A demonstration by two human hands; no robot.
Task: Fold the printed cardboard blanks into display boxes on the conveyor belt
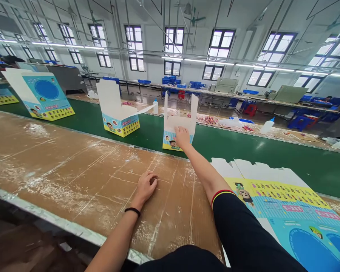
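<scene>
My right hand reaches far forward and rests on the near wall of an open printed carton standing on the green conveyor belt, fingers closed over its rim. My left hand lies on the brown cardboard-covered table, fingers curled loosely under, nothing visible in it. A stack of flat printed carton blanks lies at my right beside my right arm.
Two more open cartons stand further left on the belt. Across the belt is another work table with white glue bottles, small red items and blue crates. The metal table edge runs near me.
</scene>
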